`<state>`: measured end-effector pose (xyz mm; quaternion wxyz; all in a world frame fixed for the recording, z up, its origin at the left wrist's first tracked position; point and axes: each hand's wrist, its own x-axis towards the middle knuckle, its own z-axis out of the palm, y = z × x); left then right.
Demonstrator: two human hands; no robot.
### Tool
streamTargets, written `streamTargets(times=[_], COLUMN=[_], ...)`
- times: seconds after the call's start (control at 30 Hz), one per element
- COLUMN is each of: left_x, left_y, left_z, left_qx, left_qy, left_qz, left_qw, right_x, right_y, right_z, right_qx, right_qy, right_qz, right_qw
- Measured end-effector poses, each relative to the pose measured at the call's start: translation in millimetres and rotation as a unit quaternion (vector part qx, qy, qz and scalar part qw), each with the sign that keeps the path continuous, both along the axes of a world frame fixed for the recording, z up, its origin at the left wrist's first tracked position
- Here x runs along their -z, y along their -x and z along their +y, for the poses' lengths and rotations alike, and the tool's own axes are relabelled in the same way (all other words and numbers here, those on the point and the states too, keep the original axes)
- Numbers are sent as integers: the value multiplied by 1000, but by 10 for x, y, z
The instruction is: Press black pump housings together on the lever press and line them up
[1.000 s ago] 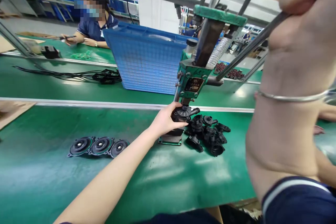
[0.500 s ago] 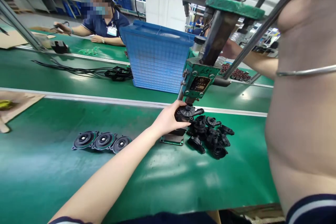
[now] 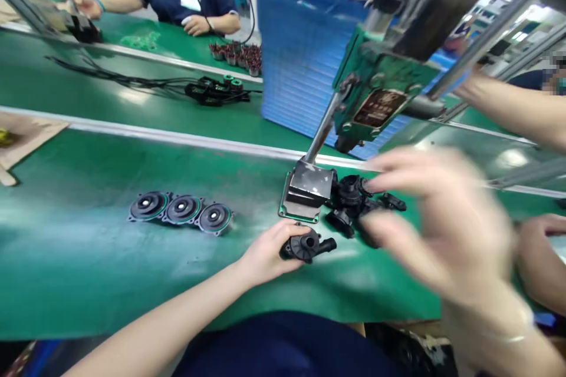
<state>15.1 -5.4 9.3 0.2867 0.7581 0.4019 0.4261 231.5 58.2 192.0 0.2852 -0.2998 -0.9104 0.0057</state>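
Observation:
My left hand (image 3: pixel 265 254) grips a black plastic pump housing (image 3: pixel 308 245) just above the green table near the front edge, a little in front of the press base (image 3: pixel 307 191). My right hand (image 3: pixel 435 218) is blurred by motion, fingers spread, over the pile of black housings (image 3: pixel 358 203) right of the base. It holds nothing that I can see. The green hand press (image 3: pixel 380 91) stands above and behind, its lever free of my hand.
Three round black discs (image 3: pixel 181 210) lie in a row to the left. A blue crate (image 3: pixel 305 65) stands behind the press. Black cables (image 3: pixel 212 91) lie on the far belt. Another person sits at the back left; another's arm (image 3: pixel 513 107) and hand (image 3: pixel 537 247) reach in on the right.
My left hand pulled the housing off the press base toward me. My right hand let go of the press lever and dropped down over the pile of housings. My view tilted down.

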Motion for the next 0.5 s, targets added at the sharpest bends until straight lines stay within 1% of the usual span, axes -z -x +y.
streamTargets(times=[0.03,0.1,0.13,0.17,0.2,0.23,0.3,0.43,0.5], left_x=[98,223,253,268,273,273,270,268,258], left_y=[-24,-70,-87,-99,-107,-111,-110,-101,-99], left_z=[-49,-103,-115,-120,-121,-120,-118,-115,-111], left_qx=[-1,-3,-4,-4,-4,-3,1,10,9], left_qy=[20,53,69,87,104,118,139,156,163], left_qz=[1,-11,-23,-35,-44,-52,-59,-58,-58], left_qw=[1000,999,997,996,994,992,989,986,985], right_x=[294,826,1040,1210,1334,1415,1489,1562,1621], right_y=[56,157,196,226,248,263,275,273,277], right_z=[-165,-394,-464,-509,-536,-550,-558,-573,-591], right_qx=[-10,-13,-1,17,39,55,65,25,21], right_qy=[33,104,129,140,142,139,133,119,111], right_qz=[-28,-58,-49,-24,4,28,59,108,139], right_qw=[999,993,990,990,989,988,987,987,984])
